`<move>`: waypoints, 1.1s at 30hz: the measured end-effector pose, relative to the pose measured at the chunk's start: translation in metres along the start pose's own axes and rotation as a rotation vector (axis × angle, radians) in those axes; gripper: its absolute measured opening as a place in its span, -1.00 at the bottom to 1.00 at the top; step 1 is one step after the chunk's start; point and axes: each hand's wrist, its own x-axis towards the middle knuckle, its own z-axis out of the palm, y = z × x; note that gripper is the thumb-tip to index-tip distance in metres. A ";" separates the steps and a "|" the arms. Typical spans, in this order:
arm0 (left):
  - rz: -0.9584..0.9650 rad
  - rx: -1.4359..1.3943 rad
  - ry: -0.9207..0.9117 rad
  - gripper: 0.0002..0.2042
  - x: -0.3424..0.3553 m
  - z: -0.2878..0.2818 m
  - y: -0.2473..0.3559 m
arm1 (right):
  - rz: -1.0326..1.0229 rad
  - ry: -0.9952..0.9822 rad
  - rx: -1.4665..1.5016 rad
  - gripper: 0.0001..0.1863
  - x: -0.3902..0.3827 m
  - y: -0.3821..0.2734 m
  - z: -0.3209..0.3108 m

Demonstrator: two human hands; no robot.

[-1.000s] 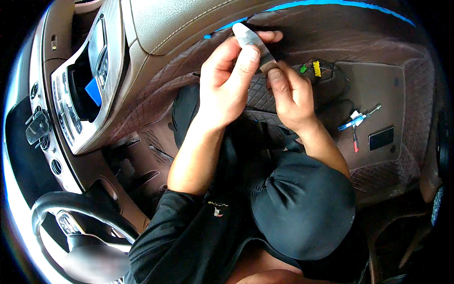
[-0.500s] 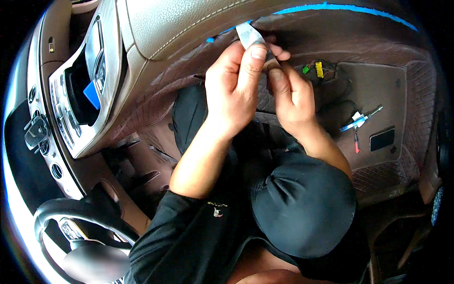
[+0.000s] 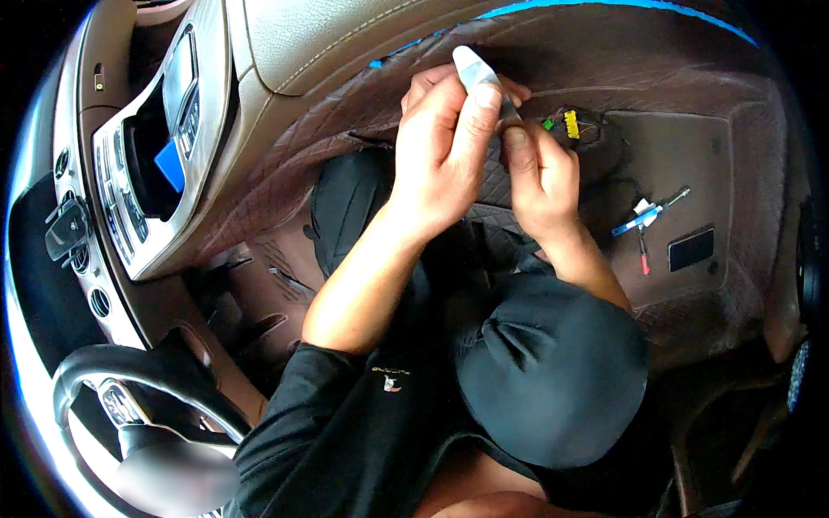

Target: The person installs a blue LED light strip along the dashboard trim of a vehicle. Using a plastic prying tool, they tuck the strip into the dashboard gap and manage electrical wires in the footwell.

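Observation:
A flat, shiny metal blade with a rounded tip (image 3: 471,67) rises out of both my hands, tip pointing up and left toward the brown quilted side of the console. My left hand (image 3: 445,142) is closed around it, thumb pressed along its face. Lower down, my right hand (image 3: 544,177) pinches its other end between thumb and fingers; that end is mostly hidden. Beyond the tip, a blue strip (image 3: 596,4) runs along the edge of the panel, with a small blue bit (image 3: 376,64) farther left. The tip looks slightly apart from the panel.
On the brown floor mat to the right lie a dark phone (image 3: 692,250), a blue tool with a metal shaft (image 3: 648,218) and a small red-ended tool (image 3: 644,262). Yellow (image 3: 571,124) and green (image 3: 548,124) connectors hang on wires. A steering wheel (image 3: 142,358) stands lower left.
The blade's tip has come away from the blue-edged seam of the panel. Both hands have shifted slightly right and down, still gripping the blade. The whole view has moved a little.

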 end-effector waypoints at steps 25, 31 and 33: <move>-0.144 -0.253 0.286 -0.82 0.009 0.029 0.002 | -0.023 0.022 -0.109 -0.78 0.017 0.001 0.021; -0.121 -0.185 0.295 -0.74 0.011 0.028 0.006 | 0.152 -0.084 -0.019 -0.71 0.016 -0.023 -0.012; -0.071 -0.052 0.187 -0.72 0.007 0.014 0.005 | 0.108 -0.042 -0.102 -0.73 0.011 -0.021 -0.007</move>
